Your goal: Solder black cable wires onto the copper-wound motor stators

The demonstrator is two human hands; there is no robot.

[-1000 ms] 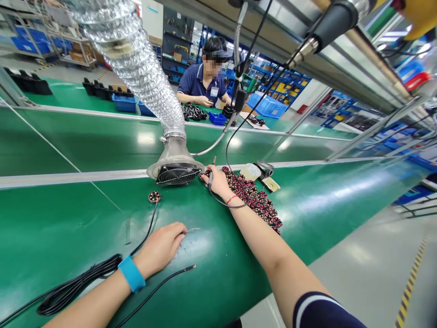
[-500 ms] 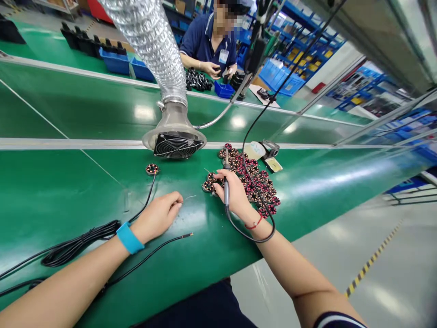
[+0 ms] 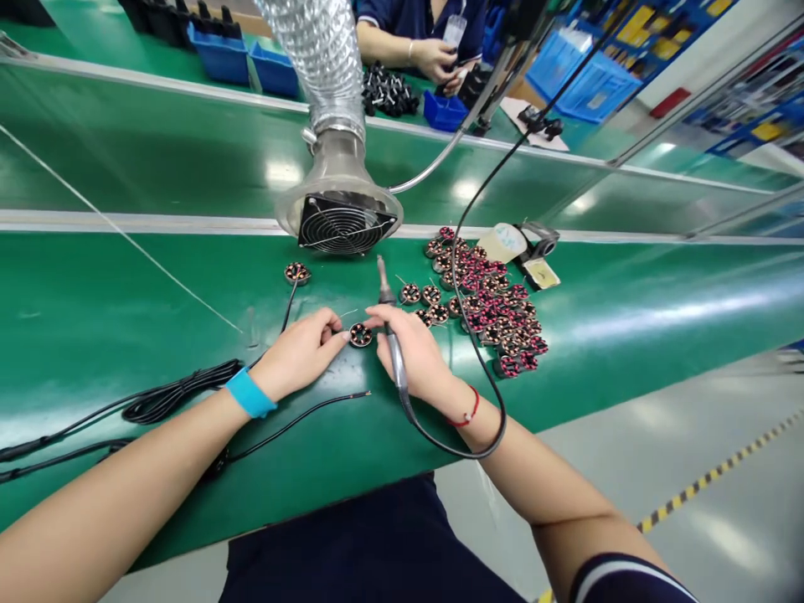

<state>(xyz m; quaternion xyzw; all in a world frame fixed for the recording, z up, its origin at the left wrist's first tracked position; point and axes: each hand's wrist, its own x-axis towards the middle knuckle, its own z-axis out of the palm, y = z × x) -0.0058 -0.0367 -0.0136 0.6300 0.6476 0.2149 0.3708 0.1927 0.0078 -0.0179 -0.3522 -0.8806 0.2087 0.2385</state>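
My right hand holds a soldering iron, its tip pointing away from me, and its fingertips touch the right side of a small round coil part. On the part's left side are the fingertips of my left hand, pinched on a thin wire. Another coil part, joined to a black cable, lies beyond my left hand. Many coil parts with copper and red windings are heaped to the right.
A fume extractor hangs over the far edge of the green table. Coiled black cable lies at left, a stripped cable end nearer me. A soldering stand is at back right. A person works opposite.
My right hand has moved left from the pile with a coil part at its fingertips, to my left hand. The view has tilted down.
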